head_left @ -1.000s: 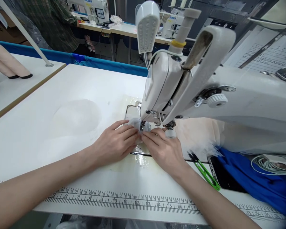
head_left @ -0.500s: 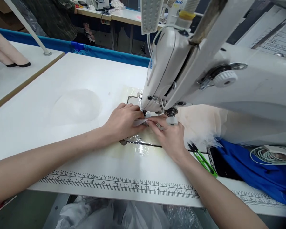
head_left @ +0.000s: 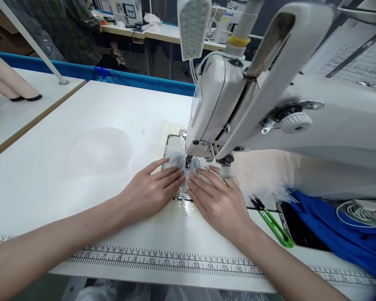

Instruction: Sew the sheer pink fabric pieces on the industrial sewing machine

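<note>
A small piece of sheer white fabric (head_left: pixel 176 159) lies on the sewing machine bed, under the presser foot (head_left: pixel 189 161). My left hand (head_left: pixel 153 186) rests flat at its left, fingers stretched out and fingertips on the fabric. My right hand (head_left: pixel 219 198) lies flat on the other side, its fingertips close to the fabric's right edge and just in front of the foot. Both hands are open, with a narrow gap between their fingertips. The white sewing machine head (head_left: pixel 208 108) stands over them, and the fabric's near part is partly hidden by my fingers.
Right of my right hand lie green thread snips (head_left: pixel 274 225), a phone (head_left: pixel 301 228) and blue cloth (head_left: pixel 347 238). Pale tulle (head_left: pixel 263 171) sits under the machine arm. A round sheer piece (head_left: pixel 102 148) lies at left. A printed ruler (head_left: pixel 166 261) runs along the front edge.
My hands have gone from pinching the small fabric in front of the foot to lying flat with fingers stretched. The fabric is now under the presser foot. The camera view has shifted slightly.
</note>
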Tool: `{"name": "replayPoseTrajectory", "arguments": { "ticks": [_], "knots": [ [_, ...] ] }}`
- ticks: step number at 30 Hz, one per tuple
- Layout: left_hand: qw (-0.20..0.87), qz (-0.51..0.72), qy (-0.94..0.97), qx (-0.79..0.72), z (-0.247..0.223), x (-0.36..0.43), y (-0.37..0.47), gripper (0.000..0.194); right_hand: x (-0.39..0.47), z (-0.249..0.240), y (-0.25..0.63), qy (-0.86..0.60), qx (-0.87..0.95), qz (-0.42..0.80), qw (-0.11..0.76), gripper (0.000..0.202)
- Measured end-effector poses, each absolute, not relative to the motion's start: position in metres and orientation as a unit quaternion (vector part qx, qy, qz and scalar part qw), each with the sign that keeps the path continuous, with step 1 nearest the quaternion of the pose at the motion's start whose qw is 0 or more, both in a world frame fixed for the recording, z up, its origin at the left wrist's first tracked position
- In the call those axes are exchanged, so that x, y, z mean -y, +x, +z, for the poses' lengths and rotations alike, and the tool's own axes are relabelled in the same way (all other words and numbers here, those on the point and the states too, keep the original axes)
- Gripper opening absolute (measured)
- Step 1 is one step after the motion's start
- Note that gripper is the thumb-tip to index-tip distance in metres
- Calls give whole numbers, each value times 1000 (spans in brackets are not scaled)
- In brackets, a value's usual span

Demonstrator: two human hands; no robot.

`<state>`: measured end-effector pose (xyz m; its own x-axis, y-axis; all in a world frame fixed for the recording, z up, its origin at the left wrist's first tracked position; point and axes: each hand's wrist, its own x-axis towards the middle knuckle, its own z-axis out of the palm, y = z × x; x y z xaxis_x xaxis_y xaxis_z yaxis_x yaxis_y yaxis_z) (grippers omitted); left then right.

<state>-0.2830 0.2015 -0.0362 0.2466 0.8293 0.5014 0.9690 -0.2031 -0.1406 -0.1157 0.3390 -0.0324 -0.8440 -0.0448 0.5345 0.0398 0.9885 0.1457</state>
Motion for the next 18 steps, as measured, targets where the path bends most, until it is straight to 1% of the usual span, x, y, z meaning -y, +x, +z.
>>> {"name": "replayPoseTrajectory", "arguments": {
  "ticks": [18],
  "knots": [
    [207,-163,-757,598,-35,-206,-284,30,-340,-32,-116,-11,959,-82,272,18]
  ]
}}
